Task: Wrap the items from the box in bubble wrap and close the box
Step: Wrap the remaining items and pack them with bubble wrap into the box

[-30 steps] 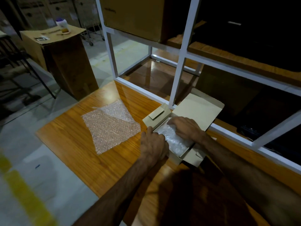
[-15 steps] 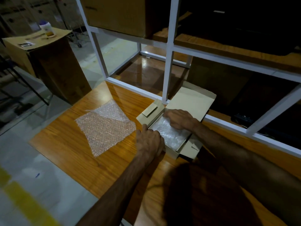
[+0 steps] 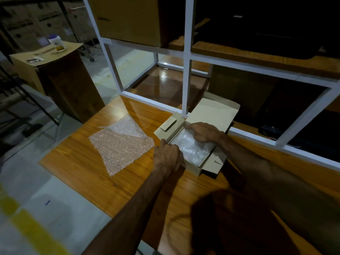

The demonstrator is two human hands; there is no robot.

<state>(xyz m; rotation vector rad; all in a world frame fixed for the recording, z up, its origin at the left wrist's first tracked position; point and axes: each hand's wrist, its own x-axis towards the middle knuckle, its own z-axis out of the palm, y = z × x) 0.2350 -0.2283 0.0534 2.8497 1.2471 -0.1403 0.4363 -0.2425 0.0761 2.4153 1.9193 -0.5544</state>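
An open tan cardboard box (image 3: pixel 193 166) sits on the wooden table (image 3: pixel 95 173), its lid (image 3: pixel 213 111) tilted up behind and a side flap (image 3: pixel 170 124) folded out to the left. Inside lies a bundle wrapped in bubble wrap (image 3: pixel 193 150). My left hand (image 3: pixel 168 157) is at the box's near-left wall, fingers curled over its edge. My right hand (image 3: pixel 204 131) rests on the far end of the wrapped bundle, fingers bent down onto it. A loose sheet of bubble wrap (image 3: pixel 121 146) lies flat on the table left of the box.
A white metal shelf frame (image 3: pixel 186 70) stands right behind the box, with large cartons (image 3: pixel 128 17) on it. A tall cardboard carton (image 3: pixel 60 74) with a small bottle (image 3: pixel 55 43) on top stands on the floor at the far left. The table edge runs close to my left.
Both hands stay at the box with little movement. The view has shifted slightly; my right hand sits a little further onto the wrapped bundle's far end.
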